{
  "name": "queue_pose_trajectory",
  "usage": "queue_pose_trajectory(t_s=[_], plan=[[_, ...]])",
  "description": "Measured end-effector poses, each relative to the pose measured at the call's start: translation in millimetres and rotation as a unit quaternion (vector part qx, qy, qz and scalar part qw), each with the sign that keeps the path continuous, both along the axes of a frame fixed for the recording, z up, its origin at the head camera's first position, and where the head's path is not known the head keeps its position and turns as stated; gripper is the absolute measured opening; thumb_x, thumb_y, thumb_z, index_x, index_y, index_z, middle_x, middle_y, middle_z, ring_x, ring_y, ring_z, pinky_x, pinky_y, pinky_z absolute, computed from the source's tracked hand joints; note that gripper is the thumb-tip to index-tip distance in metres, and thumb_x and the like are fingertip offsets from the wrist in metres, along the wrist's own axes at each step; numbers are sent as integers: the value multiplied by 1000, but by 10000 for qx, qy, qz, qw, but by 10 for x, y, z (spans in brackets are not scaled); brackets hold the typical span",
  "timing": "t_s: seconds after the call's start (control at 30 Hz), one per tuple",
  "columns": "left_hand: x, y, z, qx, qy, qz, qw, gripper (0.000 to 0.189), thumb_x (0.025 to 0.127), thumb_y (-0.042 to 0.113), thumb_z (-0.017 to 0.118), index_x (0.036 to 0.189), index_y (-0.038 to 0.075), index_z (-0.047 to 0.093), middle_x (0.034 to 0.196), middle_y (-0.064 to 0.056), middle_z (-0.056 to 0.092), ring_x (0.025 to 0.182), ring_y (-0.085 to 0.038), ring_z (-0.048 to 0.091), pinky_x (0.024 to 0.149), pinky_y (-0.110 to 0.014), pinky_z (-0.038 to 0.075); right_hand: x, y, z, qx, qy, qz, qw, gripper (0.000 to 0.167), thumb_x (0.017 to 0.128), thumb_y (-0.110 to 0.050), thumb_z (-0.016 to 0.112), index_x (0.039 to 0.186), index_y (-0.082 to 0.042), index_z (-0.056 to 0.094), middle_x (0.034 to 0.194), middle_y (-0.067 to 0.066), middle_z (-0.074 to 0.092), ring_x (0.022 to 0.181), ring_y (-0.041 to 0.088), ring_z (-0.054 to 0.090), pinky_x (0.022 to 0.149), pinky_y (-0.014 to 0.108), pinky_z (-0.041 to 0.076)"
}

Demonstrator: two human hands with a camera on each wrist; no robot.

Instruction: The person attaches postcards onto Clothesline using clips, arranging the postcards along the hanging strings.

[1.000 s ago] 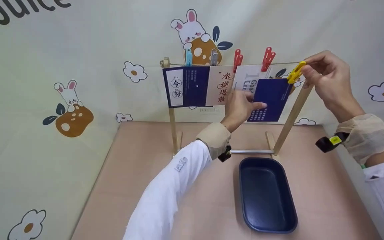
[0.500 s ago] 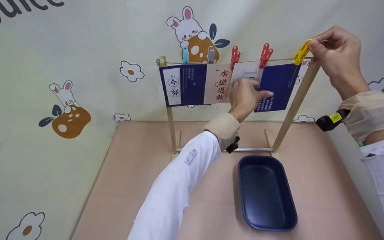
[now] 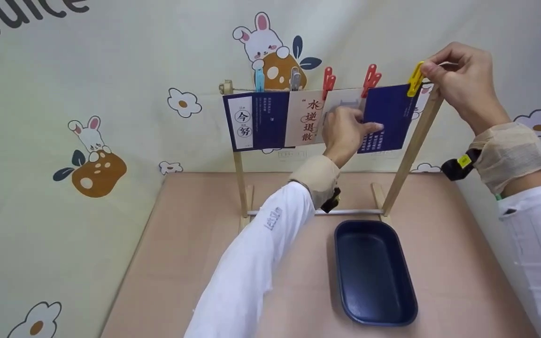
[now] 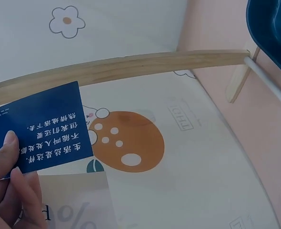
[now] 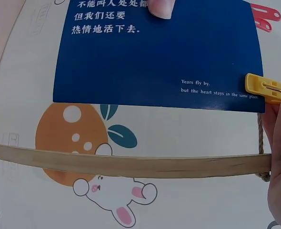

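A dark blue card point(image 3: 388, 115) with white print hangs level with the rope at the right end of a wooden rack. My left hand point(image 3: 344, 129) pinches its left edge, thumb in front, seen also in the left wrist view. My right hand point(image 3: 465, 82) pinches a yellow clothespin point(image 3: 415, 80), whose jaws sit over the card's top right corner. In the right wrist view the clothespin point(image 5: 269, 88) overlaps the card's corner beside the rope point(image 5: 260, 133). Whether it also bites the rope, I cannot tell. A pale card point(image 3: 345, 98) is partly hidden behind my left hand.
Left along the rope hang more cards, a blue and white one point(image 3: 263, 119) and a beige one point(image 3: 305, 117). A blue clothespin point(image 3: 259, 80), a grey one point(image 3: 295, 79) and red ones point(image 3: 328, 80) hold them. A dark blue tray point(image 3: 376, 272) stands in front of the rack's right post point(image 3: 411, 150).
The blue card and yellow clothespin have risen from below the rope to its level, both hands moving with them. In the last half second the clothespin has shifted slightly left and down.
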State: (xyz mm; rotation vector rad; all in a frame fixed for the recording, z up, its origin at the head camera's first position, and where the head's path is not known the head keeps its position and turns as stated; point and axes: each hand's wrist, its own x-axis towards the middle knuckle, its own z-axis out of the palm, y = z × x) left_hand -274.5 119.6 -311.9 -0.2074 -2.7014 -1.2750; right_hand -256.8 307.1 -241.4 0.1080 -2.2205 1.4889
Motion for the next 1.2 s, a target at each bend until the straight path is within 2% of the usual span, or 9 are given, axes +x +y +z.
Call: queue_pose_trajectory(t_s=[0.2,0.37,0.5,0.67,0.8,0.97,1.03,1.13,1.2], plan=[[9,45,14,227,-161,1,9996,19,73,39,86,80,22,80,73,11,70,62,-3,48,54,-20,31,48,23,22,194,-272,68,9994,9,95,-18,68,96,-10,73,85,-9,69,74,6,64,53,14,53],[23,60,5,426,-288,-13,9987,19,75,36,85,86,21,81,79,10,75,63,-3,53,53,-20,33,75,-12,32,585,-635,-33,9963,26,95,-29,65,111,-9,71,91,-11,66,80,5,63,58,14,55],[28,62,-1,482,-307,-9,9984,20,75,36,85,88,21,82,82,9,77,65,-1,58,53,-19,36,77,-28,30,759,-696,-41,9947,39,95,-34,64,121,-7,70,94,-13,65,83,5,63,59,13,55],[29,55,-3,565,-358,-26,9978,23,76,35,85,93,20,82,89,7,79,75,-2,69,59,-18,45,86,-39,0,655,-537,56,9964,44,94,-33,65,128,-5,67,100,-12,67,85,6,64,62,12,55],[34,40,-19,540,-307,-46,9981,26,76,36,85,95,19,81,92,7,79,80,-2,70,63,-19,48,85,-58,-58,491,-343,117,9981,44,95,-27,67,134,-6,63,112,-6,70,91,3,66,65,12,56],[43,-27,-47,445,-125,-64,9989,31,77,33,86,103,18,79,95,8,78,84,-3,68,69,-18,50,89,-106,-135,433,127,62,9990,42,95,-14,68,136,-8,61,119,-6,66,96,4,66,70,13,57],[47,-62,-60,467,-104,-77,9988,33,78,32,86,106,18,77,97,8,77,86,-3,68,71,-18,50,99,-127,-157,470,279,-33,9985,44,94,-10,68,137,-10,61,121,-8,63,101,5,64,73,12,57],[69,-113,-85,553,-160,-133,9983,34,80,30,85,111,19,76,100,8,77,90,-3,69,74,-18,51,136,-157,-196,808,450,-344,9951,47,93,-9,68,138,-14,60,128,-8,58,114,6,59,82,10,54],[94,-145,-99,499,-166,-181,9985,36,80,30,84,114,20,75,103,8,76,94,-4,69,76,-18,51,177,-176,-230,1011,568,-597,9915,48,93,-9,68,139,-18,59,131,-8,56,119,7,56,83,9,51]])
